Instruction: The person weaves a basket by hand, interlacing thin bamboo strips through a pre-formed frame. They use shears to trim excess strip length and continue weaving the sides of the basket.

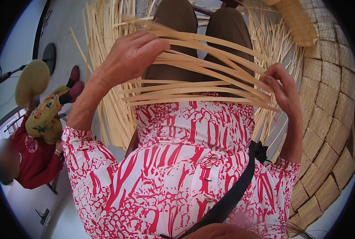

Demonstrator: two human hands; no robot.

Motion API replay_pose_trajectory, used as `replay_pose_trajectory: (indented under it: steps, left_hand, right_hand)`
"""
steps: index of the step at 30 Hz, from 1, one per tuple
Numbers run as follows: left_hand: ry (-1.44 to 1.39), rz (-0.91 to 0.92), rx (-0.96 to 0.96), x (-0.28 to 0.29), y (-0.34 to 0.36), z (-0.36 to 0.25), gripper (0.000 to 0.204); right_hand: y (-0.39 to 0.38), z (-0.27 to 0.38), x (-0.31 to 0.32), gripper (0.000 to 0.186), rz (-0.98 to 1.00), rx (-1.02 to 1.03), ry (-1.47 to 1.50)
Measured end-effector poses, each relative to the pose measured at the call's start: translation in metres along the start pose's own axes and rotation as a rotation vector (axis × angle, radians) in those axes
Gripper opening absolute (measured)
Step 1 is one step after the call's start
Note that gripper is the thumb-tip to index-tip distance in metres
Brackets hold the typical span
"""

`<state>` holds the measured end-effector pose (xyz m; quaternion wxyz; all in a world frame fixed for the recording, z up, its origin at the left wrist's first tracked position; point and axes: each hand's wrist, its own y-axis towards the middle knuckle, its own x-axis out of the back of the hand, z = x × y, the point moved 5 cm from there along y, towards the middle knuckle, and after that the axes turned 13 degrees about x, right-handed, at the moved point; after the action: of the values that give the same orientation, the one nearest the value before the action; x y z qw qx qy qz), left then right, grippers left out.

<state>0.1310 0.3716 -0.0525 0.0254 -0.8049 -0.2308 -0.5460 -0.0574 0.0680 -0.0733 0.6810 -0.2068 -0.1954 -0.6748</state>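
Several pale, flat bamboo-like strips stretch across my lap between my two hands. My left hand is closed over the far strips near their left ends, its fingertips pressed together. At the strips' right ends, my right hand pinches one or more of them between thumb and fingers. Nearer my body, more loose strips lie side by side across my thighs, their right ends reaching toward my right hand. Some strips cross one another at a slant.
Long piles of loose strips lie on the floor at left and right. Stacked woven mats line the right side. At far left, a seated person in a red top holds a round fan, near a dark round stand base.
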Motion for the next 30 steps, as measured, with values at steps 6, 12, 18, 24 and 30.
replay_pose_trajectory:
  steps: [6,12,18,24,30]
  left_hand:
    - [-0.079,0.006,-0.024,0.002,0.002,0.002,0.015]
    - [-0.071,0.015,-0.013,-0.001,-0.011,0.001,0.017]
    - [-0.059,0.043,0.022,0.003,-0.024,-0.017,0.019]
    - [0.085,-0.039,0.018,0.000,-0.020,-0.012,0.032]
    - [0.211,0.000,0.056,-0.015,-0.004,0.004,0.031]
  right_hand:
    - [0.001,-0.001,0.006,0.005,0.025,-0.016,0.107]
    - [0.005,-0.006,-0.013,0.006,0.053,-0.068,0.271]
    - [0.006,-0.001,-0.012,0.008,0.082,-0.023,0.191]
    - [0.016,-0.009,-0.015,0.006,0.060,-0.040,0.132]
    - [0.023,-0.001,-0.015,0.008,0.082,-0.018,-0.051]
